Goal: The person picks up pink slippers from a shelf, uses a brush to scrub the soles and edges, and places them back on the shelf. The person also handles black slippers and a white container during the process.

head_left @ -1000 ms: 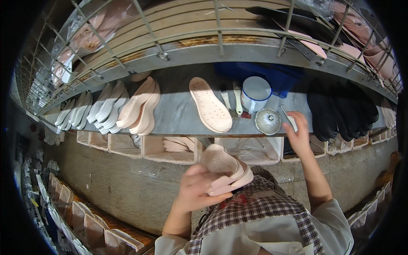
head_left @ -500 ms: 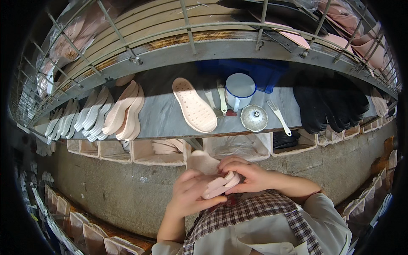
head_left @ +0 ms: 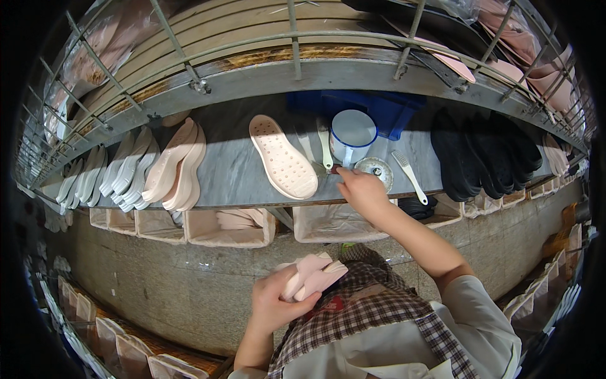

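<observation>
The pink shoe piece [head_left: 315, 276] sat in your left hand [head_left: 273, 302], off the surface [head_left: 227, 167], toward six o'clock in your view and in front of your plaid apron [head_left: 379, 303]. Your left hand was grasping it from the seven o'clock side, and overlapping bands showed at its two o'clock end. Your right hand [head_left: 365, 191] was stretched over the near edge of the surface, its fingertips at a small dark red item [head_left: 335, 169]; you could not tell from this view whether they had closed on it.

Around your right hand, the blue-rimmed white mug [head_left: 353, 129] stood at twelve o'clock, and a metal dish [head_left: 380, 170] lay at one o'clock, partly covered by the hand. A blue crate [head_left: 396, 117] was farther back at one o'clock. A white brush [head_left: 410, 177] lay between two and three o'clock, with black soles [head_left: 486, 158] well beyond it. A pale-handled tool [head_left: 324, 144] pointed away from you at eleven o'clock, and a pink perforated sole [head_left: 284, 158] lay flat at ten. Pink soles [head_left: 183, 167] leaned together at nine, with white soles [head_left: 132, 170] beyond them.
</observation>
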